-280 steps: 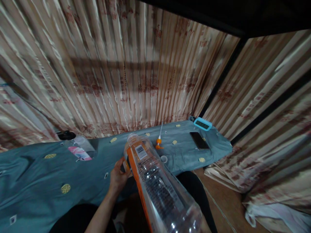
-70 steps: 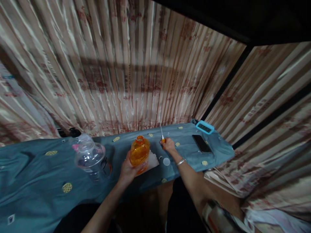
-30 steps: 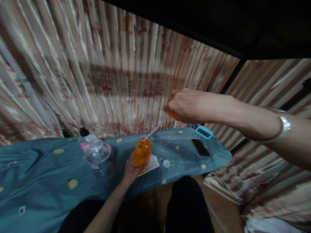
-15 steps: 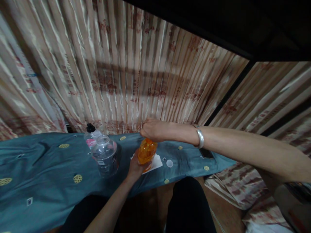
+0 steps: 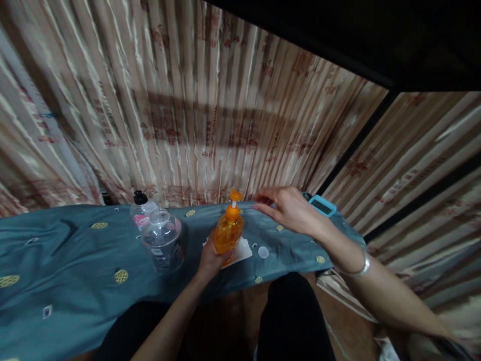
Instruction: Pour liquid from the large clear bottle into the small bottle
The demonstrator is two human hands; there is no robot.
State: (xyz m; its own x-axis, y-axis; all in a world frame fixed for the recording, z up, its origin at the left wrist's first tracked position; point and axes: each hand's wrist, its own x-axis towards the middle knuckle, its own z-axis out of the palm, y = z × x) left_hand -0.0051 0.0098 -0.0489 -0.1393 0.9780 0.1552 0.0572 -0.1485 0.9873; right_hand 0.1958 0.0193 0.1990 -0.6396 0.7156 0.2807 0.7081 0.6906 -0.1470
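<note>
My left hand (image 5: 214, 255) is wrapped round the lower part of an orange pump bottle (image 5: 228, 231), which stands nearly upright with its pump head showing at the top. Under the bottle lies a white paper (image 5: 242, 251). Off to the right of the pump, my right hand (image 5: 287, 208) hovers with fingers stretched out and nothing in them. A small clear round disc (image 5: 263, 252) rests on the cloth beside the paper. To the left stand a clear wide plastic bottle without a cap (image 5: 163, 243) and, behind it, a clear bottle with a black cap (image 5: 141, 205).
A teal cloth (image 5: 82, 260) with yellow motifs covers the surface. At its right end sits a blue-framed device with a dark display (image 5: 322, 206). Pleated patterned curtains (image 5: 210, 110) hang behind and to the right. A dark beam runs overhead.
My right hand has let go of the pump head and moved right, uncovering it. The blue-framed device now shows behind that hand. My left hand keeps its hold on the bottle.
</note>
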